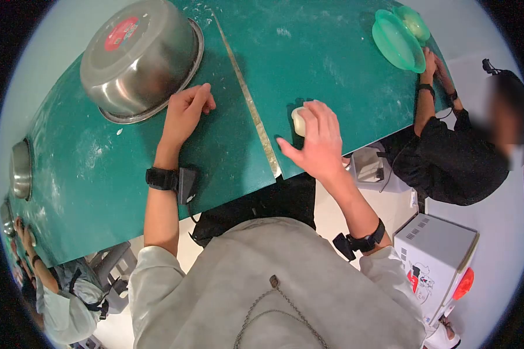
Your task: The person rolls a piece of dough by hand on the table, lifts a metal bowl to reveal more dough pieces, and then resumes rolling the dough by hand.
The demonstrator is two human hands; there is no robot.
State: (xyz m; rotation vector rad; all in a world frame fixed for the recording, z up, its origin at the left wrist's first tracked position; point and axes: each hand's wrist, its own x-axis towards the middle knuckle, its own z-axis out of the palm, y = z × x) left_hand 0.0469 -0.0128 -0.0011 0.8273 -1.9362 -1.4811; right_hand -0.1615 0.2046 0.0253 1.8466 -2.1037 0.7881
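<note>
A pale, smooth piece of dough [298, 121] rests on the green table [337, 64], partly covered by my right hand [319, 139]. The fingers of that hand curve over the dough from the right, while the thumb sticks out to the left, apart from it. My left hand [186, 113] is closed in a loose fist over the table, with nothing showing in it. Its knuckles are right by the rim of a large steel bowl [140, 64], which lies upside down with a red label on its base.
A tape strip [244, 93] crosses the table between my hands. Green plastic bowls [397, 41] stand at the far right by a person in black [448, 157]. At the left are a smaller steel bowl [21, 170] and another person's hand [24, 234]. A white cabinet [434, 262] stands below right.
</note>
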